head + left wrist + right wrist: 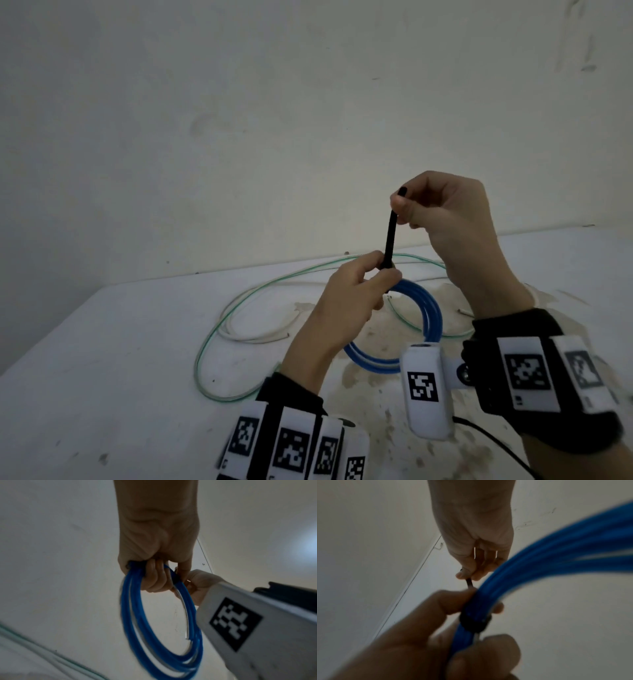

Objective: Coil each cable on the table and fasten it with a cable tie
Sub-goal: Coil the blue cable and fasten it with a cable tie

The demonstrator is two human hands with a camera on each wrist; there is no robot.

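A blue cable (432,320) is wound into a round coil of several turns and hangs above the table. My left hand (359,287) grips the top of the blue coil (137,615). A black cable tie (390,240) is wrapped round the blue bundle (513,581), and the tie's band (475,624) shows beside my left fingers (448,604). The tie's free tail stands up from the coil. My right hand (442,209) pinches the upper end of that tail (469,584) between thumb and fingertips (463,573). My left hand (154,577) curls round the strands.
A loose green cable (205,346) and a loose white cable (239,334) lie sprawled on the white table (120,359) behind and left of my hands. A plain wall (274,102) rises just beyond the table's far edge. The tabletop near my wrists is stained.
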